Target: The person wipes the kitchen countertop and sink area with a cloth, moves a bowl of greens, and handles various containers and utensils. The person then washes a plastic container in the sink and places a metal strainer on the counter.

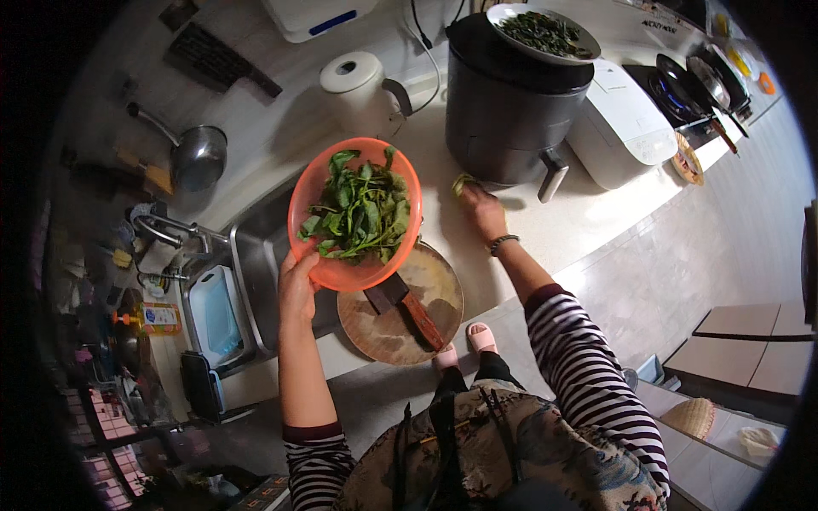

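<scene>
My left hand (298,281) grips the near left rim of an orange plastic bowl (414,191). Loose leafy greens (365,211) with stems fill the bowl, which is held tilted over the sink edge and the chopping board. Under it, a round wooden chopping board (441,281) carries a cleaver (422,319) with a wooden handle; the bowl hides part of the blade. At the foot of the black air fryer (511,108), my right hand (484,209) is low over the countertop, holding a small yellow-green piece (461,184), too blurred to name.
A plate of dark cooked greens (543,35) rests on the air fryer. Beside it stand a white appliance (623,121) and a stove with pans (680,89). A white kettle (354,89) is at the back. Left lies the steel sink (262,255) with a blue-and-white basin (217,319).
</scene>
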The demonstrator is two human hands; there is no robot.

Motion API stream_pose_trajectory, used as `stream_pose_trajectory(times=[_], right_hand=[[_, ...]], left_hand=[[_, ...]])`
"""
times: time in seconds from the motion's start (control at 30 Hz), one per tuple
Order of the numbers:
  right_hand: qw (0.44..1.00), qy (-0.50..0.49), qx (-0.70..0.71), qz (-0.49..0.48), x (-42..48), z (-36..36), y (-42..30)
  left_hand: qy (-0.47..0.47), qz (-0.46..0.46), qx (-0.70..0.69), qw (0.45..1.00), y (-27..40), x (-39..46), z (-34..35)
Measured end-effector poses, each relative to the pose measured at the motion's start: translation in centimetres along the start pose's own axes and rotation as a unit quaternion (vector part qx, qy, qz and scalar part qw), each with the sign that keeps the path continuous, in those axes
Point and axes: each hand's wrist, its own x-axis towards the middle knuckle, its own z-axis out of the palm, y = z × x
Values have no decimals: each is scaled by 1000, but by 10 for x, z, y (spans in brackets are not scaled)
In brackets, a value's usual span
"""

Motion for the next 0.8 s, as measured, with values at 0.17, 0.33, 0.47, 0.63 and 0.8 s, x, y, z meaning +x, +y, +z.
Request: stream_pose_trajectory(times=[0.17,0.33,0.47,0.63,0.8], right_hand=[[991,-61,92,-77,-74,-4,-41],[984,-64,37,-161,-152,-56,-3],[996,-33,35,-79,-172,-106,29],[982,162,74,61,-167,-127,109],[962,174,-31,208,-122,-153,182]], left_hand=[[-28,0,88,996,-32,8,27],[-178,-44,158,970,-72,28,101],[-159,-56,195,966,-110,40,156],[-174,-49,226,957,-167,73,147],[-118,119,327,930,-174,62,147]])
